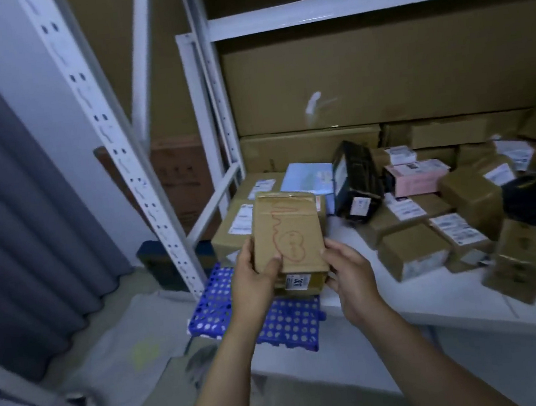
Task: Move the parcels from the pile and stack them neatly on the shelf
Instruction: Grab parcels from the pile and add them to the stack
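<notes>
A small brown cardboard parcel [288, 230] with red marker scribbles and a white label on its near end is held up in front of me. My left hand [256, 277] grips its lower left edge, thumb across the top face. My right hand [348, 272] holds its lower right corner. Behind it, on the white shelf board [438, 300], lies a jumbled pile of parcels [428, 218]: brown boxes, a pink box [416, 179], a tilted black box [356, 182] and a light blue packet [307, 176].
A white slotted upright [107, 127] leans at the left, with grey curtain [11, 215] behind it. A blue perforated plastic pallet [283, 321] lies on the floor below my hands. Large flat cartons [378, 66] stand at the back of the shelf.
</notes>
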